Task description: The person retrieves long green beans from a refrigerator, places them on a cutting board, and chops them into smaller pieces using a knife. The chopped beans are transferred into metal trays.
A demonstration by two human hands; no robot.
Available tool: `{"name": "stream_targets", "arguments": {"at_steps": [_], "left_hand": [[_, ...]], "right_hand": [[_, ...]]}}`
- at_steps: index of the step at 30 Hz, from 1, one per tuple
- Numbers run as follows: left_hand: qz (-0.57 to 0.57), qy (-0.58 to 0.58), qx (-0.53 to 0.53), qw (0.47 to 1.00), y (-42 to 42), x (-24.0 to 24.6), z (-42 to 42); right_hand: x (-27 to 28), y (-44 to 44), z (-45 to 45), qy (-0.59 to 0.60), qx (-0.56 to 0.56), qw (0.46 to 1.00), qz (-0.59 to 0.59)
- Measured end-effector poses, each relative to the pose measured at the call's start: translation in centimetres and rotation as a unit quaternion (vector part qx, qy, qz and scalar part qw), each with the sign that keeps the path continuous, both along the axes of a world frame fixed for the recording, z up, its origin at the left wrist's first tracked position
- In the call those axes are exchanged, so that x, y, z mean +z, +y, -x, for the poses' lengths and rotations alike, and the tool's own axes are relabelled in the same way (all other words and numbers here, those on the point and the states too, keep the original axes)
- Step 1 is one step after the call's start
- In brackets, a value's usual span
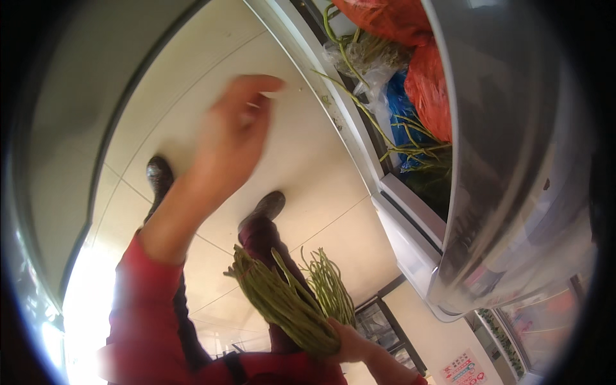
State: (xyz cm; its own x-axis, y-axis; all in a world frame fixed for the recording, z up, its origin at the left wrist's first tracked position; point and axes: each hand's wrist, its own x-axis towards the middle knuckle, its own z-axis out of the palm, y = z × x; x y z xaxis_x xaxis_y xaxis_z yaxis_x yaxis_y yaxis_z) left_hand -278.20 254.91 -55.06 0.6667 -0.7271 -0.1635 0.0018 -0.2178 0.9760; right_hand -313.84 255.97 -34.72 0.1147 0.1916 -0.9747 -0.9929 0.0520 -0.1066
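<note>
My right hand (pixel 349 339) grips a thick bundle of green yardlong beans (pixel 284 303) by its folded end, low in the view in front of my body. Beside that bundle is a second, paler bunch of long beans (pixel 332 288); the hand hides how it is held. My left hand (pixel 240 125) is raised over the floor, blurred, with bent fingers and a gap between thumb and forefinger. Nothing shows in it. To its right is a white-framed display case (pixel 332 91), where loose long beans (pixel 414 144) lie on a blue plastic bag (pixel 398 103).
Red plastic bags (pixel 428 86) and a clear plastic bag (pixel 370 60) fill the case's upper part. A curved glass panel (pixel 500 168) borders it on the right. My shoes (pixel 267 207) stand on the tiled floor (pixel 317 173). A large curved panel (pixel 77 106) rises at left.
</note>
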Motion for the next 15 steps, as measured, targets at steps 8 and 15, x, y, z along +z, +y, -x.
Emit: {"name": "stream_targets", "arguments": {"at_steps": [8, 15], "left_hand": [[-0.299, -0.467, 0.165, 0.816, 27.2, 18.2, -17.3], [-0.519, -0.325, 0.014, 0.79, 31.7, 13.2, -17.8]], "right_hand": [[1.4, -0.3, 0.3, -0.069, 0.03, 0.997, 0.011], [4.2, 3.3, 6.0, -0.093, 0.064, 0.991, 0.066]]}}
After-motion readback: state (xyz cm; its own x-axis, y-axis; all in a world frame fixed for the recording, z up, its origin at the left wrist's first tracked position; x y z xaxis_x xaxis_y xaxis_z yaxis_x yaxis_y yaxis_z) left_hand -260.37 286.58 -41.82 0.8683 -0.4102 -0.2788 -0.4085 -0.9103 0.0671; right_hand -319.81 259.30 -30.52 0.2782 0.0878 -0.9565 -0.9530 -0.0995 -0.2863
